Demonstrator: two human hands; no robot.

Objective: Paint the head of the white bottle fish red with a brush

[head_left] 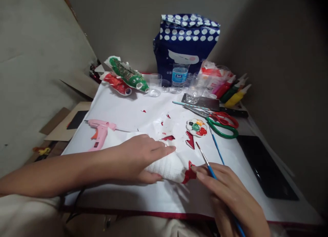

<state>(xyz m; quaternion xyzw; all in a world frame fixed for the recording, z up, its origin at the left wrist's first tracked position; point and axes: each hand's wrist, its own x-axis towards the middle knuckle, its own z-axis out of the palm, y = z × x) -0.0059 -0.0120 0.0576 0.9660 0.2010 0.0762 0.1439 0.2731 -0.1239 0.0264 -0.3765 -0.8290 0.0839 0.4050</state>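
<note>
Wrapped over a white, gauzy-textured craft body, my left hand holds it against the table with thumb and fingers on either side. A red tail-like piece sits at the body's right end. Between the fingers of my right hand is a blue-handled paintbrush, its dark bristles pointing up and away. The fingertips of that hand touch the red piece. Above it lie a red arrow-like cut-out and a flower-shaped paint palette with green, orange and red paint.
A pink glue gun lies left. Green and red fish crafts stand behind it. Scissors, a knife, a black tablet-like slab and paint bottles are right. Clear cups and a blue bag stand behind.
</note>
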